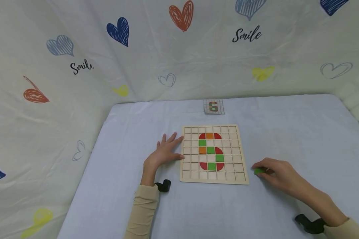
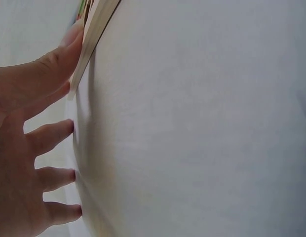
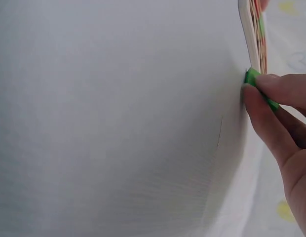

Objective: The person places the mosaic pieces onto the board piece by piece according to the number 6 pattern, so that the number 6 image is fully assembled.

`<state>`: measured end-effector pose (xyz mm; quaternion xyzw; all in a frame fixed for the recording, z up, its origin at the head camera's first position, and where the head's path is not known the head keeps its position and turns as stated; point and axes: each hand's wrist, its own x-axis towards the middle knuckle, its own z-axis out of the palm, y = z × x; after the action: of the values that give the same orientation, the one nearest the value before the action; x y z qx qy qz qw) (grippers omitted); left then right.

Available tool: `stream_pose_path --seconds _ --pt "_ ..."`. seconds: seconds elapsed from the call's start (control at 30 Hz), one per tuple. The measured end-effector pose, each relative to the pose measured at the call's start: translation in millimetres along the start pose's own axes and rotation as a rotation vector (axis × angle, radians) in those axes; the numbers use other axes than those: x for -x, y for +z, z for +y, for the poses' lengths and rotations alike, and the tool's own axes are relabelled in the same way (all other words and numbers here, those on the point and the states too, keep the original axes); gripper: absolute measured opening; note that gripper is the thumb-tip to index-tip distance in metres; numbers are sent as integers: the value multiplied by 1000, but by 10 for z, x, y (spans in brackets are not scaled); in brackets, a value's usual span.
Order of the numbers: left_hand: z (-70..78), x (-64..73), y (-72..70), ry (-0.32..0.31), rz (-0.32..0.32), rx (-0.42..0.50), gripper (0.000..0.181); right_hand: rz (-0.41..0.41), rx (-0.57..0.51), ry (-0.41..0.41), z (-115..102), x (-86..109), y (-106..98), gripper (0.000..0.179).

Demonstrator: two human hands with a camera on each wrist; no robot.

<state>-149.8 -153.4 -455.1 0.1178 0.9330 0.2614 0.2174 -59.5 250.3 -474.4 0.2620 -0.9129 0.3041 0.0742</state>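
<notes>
A wooden grid board (image 1: 191, 172) lies on the white cloth, its squares holding several red, orange and green tiles in an S-like shape. My left hand (image 1: 163, 152) touches the board's left edge with thumb and index finger, the fingers spread and straight. In the left wrist view the thumb (image 2: 49, 64) presses the board's side. To the right of the board, my right hand (image 1: 282, 174) pinches a green tile (image 1: 258, 170) low over the cloth. The right wrist view shows that green tile (image 3: 252, 76) between thumb and fingers.
A small pattern card (image 1: 214, 107) with a similar coloured figure lies behind the board near the table's back edge. Behind the table (image 1: 143, 122) hangs a curtain (image 1: 143, 66) printed with hearts. Each wrist carries a black camera mount (image 1: 164, 186).
</notes>
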Motion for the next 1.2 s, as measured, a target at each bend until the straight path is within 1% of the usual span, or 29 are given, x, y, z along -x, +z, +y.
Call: stream_pose_path --seconds 0.23,0.43,0.67,0.87,1.07,1.2 --pt "2 -10 5 -10 1 -6 85 -32 -60 44 4 -18 -31 46" --pt "0 -16 12 -11 4 -17 85 -49 -116 30 10 -36 -38 47" --pt "-3 -16 9 -8 2 -15 85 -53 -117 49 -1 -75 -65 45" --pt "0 -7 0 -5 -3 -9 85 -50 -79 66 -46 -170 -50 43" --pt "-4 -17 3 0 -7 -14 85 -35 -90 33 -95 -302 40 39" --pt "0 -14 -9 -3 -8 -21 85 -48 -112 28 -125 -398 101 38"
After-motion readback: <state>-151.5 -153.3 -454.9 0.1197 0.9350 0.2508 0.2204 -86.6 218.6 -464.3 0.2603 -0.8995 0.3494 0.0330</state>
